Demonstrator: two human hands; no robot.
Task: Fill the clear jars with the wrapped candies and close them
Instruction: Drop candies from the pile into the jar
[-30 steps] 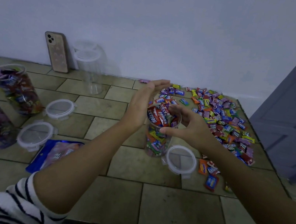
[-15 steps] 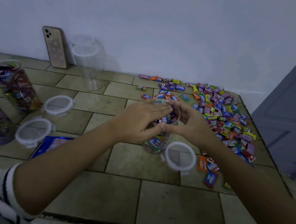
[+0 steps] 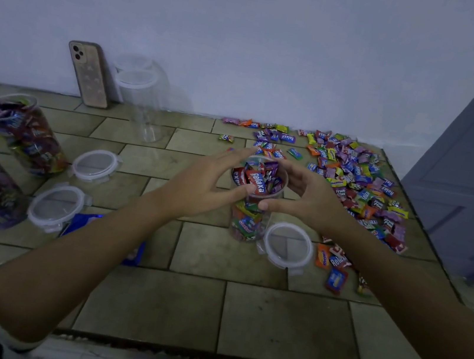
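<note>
Item under inspection: the centre jar point(image 3: 248, 224), upright on the tiled surface point(image 3: 284, 326) at mid-frame. It is uncapped, with wrapped candies heaped to its rim.

My left hand point(image 3: 200, 184) sits against the jar's left side, fingers extended and loosely spread. The thumb touches the front of the rim and nothing is clasped. My right hand point(image 3: 304, 197) curves round the right side of the mouth, fingers behind the rim and thumb on the front wall, grasping the jar.

Its lid point(image 3: 287, 244) lies flat just lower right of the base. Loose candies point(image 3: 359, 180) cover the right of the frame. Two filled jars point(image 3: 24, 134) stand uncapped at far left, with spare lids point(image 3: 95, 163) beside them.

Assessment:
- **Jar:** The wall looks like thin, stiff, smooth plastic, and is probably slick. Loaded, it should weigh enough to stand steady. I would hold it by the wall below the rim.
- **Candies:** The wrappers are light and slippery and likely to spring back. The heap needs pressing down before the lid will seat.
- **Lid:** I would take it by its edge, clear of the clip tabs.
</note>
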